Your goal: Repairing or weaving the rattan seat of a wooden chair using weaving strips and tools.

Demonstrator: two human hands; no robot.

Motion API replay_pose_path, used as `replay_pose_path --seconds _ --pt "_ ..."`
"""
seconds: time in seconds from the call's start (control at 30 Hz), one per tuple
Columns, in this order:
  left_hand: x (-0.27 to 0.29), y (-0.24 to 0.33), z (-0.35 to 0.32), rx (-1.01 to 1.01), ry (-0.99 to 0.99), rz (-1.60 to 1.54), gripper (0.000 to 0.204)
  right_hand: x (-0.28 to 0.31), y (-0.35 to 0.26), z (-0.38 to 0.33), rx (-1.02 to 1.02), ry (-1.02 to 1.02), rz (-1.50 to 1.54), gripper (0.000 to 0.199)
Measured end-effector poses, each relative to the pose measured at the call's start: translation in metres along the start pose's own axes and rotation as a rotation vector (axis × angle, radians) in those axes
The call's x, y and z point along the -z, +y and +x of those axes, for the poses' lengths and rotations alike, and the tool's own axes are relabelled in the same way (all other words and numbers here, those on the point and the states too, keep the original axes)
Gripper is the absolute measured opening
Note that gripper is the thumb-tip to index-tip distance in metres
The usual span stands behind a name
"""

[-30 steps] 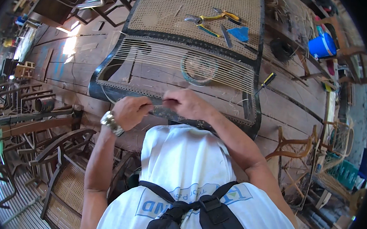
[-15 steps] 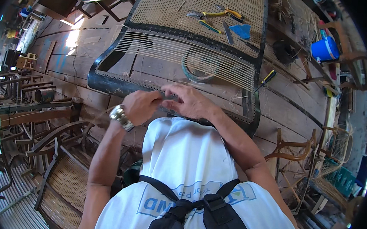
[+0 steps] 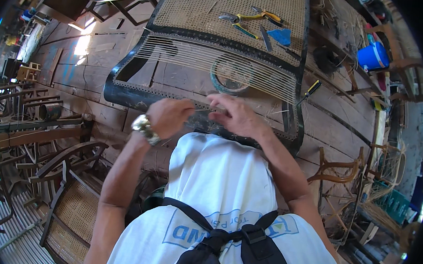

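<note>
My left hand (image 3: 170,117), with a metal watch (image 3: 145,128) at its wrist, is closed in a pinch over the near rail of a black chair frame (image 3: 132,96). What it pinches is too fine to make out, perhaps a thin strand. Just to its right, my right hand (image 3: 239,118) is held with thumb and fingers apart, and nothing shows in it. Pale cane strands (image 3: 192,56) stretch side by side across the frame's opening, whose edges have rows of small holes. Beyond them, woven cane mesh (image 3: 186,8) fills the far panel.
On the mesh lie yellow-handled cutters (image 3: 250,17), a flat blue piece (image 3: 280,36) and a narrow dark blade-like tool (image 3: 266,39). A round basin (image 3: 216,78) sits beneath the strands. A yellow-and-black-handled tool (image 3: 313,89) rests by the right rail. Chair frames (image 3: 73,210) crowd the left.
My hands have drawn apart: the right moved right and its fingers spread wider, while the left stayed pinched and shifted slightly. The view has shifted a little.
</note>
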State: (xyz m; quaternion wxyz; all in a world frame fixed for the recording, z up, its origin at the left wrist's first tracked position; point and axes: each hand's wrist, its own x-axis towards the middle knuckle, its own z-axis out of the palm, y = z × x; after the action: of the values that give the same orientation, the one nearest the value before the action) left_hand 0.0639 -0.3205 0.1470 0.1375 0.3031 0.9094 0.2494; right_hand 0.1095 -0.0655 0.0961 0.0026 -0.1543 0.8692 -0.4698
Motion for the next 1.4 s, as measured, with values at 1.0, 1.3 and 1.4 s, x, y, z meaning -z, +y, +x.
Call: replay_pose_path --seconds 1.0,1.3,1.4 --pt "-0.043 0.046 0.125 -0.125 -0.397 -1.305 0.010 0.012 -0.004 -0.033 -0.487 0.421 0.560 0.015" --pt "0.187 -0.022 0.146 -0.128 1.288 -0.333 0.017 0.112 0.059 -0.151 -0.784 0.828 0.220 0.023" --pt "0.166 0.026 0.115 -0.254 1.077 0.366 0.015 0.125 0.058 -0.168 -0.884 0.910 0.350 0.025"
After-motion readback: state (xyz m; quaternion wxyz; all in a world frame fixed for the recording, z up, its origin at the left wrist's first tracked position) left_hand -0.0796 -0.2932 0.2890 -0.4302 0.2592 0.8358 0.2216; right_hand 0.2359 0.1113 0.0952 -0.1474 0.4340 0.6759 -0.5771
